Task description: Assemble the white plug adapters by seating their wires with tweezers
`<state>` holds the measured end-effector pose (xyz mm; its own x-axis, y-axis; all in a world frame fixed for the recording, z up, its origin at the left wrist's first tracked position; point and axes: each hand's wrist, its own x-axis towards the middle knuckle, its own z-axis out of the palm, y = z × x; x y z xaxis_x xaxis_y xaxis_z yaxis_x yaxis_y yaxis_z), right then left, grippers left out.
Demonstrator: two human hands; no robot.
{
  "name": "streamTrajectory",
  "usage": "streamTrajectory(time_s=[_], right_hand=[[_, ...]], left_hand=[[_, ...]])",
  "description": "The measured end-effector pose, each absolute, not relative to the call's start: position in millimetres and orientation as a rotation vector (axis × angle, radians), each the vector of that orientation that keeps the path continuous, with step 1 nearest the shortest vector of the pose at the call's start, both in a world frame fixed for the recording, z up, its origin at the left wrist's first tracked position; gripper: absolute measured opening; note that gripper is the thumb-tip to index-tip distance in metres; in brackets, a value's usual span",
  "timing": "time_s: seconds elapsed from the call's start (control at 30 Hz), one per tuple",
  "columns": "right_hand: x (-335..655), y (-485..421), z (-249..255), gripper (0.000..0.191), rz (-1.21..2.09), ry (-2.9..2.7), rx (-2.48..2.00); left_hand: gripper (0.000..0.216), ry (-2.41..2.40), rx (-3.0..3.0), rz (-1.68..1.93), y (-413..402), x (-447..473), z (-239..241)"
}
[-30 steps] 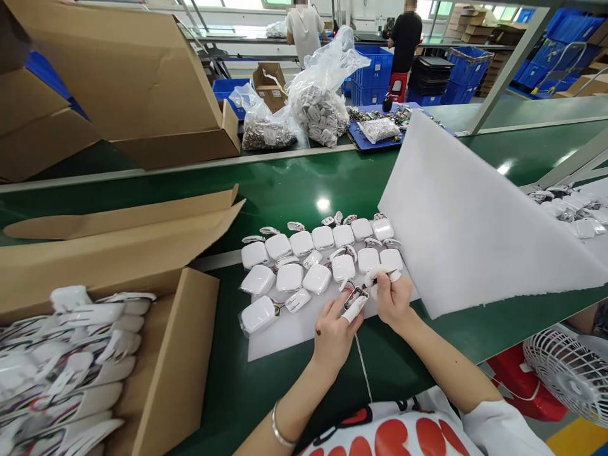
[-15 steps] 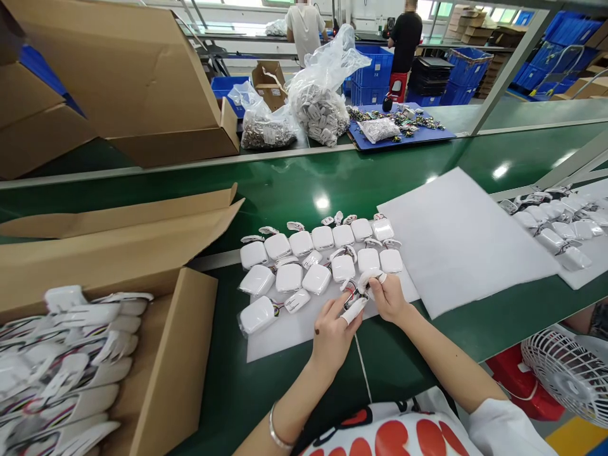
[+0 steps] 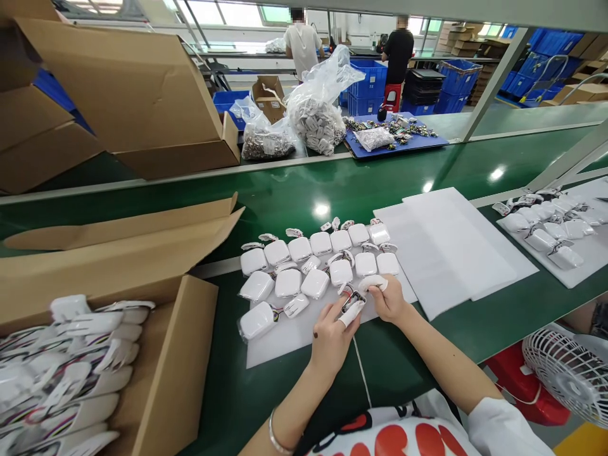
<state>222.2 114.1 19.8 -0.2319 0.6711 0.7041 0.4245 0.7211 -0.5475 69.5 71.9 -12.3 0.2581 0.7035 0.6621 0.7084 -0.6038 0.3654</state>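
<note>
Over the near edge of a white sheet, my left hand is closed around a small white plastic housing with thin wires and a dark inside. My right hand pinches a curved white plastic piece just above and to the right of it. My fingers partly hide both parts, and whether the wires join them I cannot tell. Beyond my hands, rounded white square units lie in rows on the sheet, several with small wired white pieces beside them. At the near left lies one bagged unit.
A cardboard box of wired white units stands left. Overlapping white sheets lie right, with more units beyond. Filled plastic bags and a blue board sit behind. A white fan is at lower right.
The view has tipped slightly upward. The dark inside of the housing shows more, and the curved piece has turned a little. The sheets on the right now show as two offset layers.
</note>
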Motion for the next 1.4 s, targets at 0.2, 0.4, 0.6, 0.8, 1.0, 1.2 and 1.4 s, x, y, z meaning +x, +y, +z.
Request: streamTrajectory(time_s=[0.2,0.4,0.6,0.8,1.0,1.2,1.4], right_hand=[[224,116,23,0.038,0.326,-1.799,-0.791],[220,118,14,0.040,0.385,-1.949,-0.781],[215,122,1,0.047,0.595,-1.946,-0.972],[220,110,19,0.043,0.512,-1.740,-0.868],[222,111,18,0.048,0.596,-1.724,-0.926],[214,115,9,0.050,0.646,-1.736,-0.986],[220,112,14,0.051,0.531,-1.501,-1.107]], left_hand=[[0.016,-1.425,-2.499,-1.286,72,69,-13],[0.015,-1.424,-2.512,-1.275,72,69,-12],[0.016,-1.425,-2.488,-1.289,72,69,-12],[0.015,-1.400,-2.475,-1.319,71,69,-13],[0.018,-1.430,-2.500,-1.277,70,70,-12],[0.025,-1.603,-2.496,-1.300,68,69,-19],[0.044,-1.903,-2.528,-1.334,68,67,-26]])
